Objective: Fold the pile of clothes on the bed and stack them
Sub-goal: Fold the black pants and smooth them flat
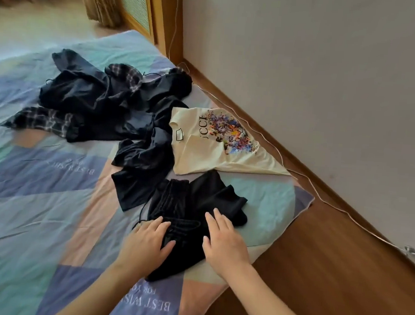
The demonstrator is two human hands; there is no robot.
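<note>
A black garment with an elastic drawstring waistband lies at the near right corner of the bed. My left hand rests flat on its waistband, fingers straight. Beside it, my right hand presses flat on the same garment's right side. A cream T-shirt with a colourful print is spread just beyond. Farther back sits a crumpled pile of dark clothes with plaid pieces. Another black garment lies between the pile and my hands.
The bed carries a patchwork sheet in blue, teal and pink. The wooden floor runs along the right, with a white cable by the wall. A curtain and wooden door frame stand at the back.
</note>
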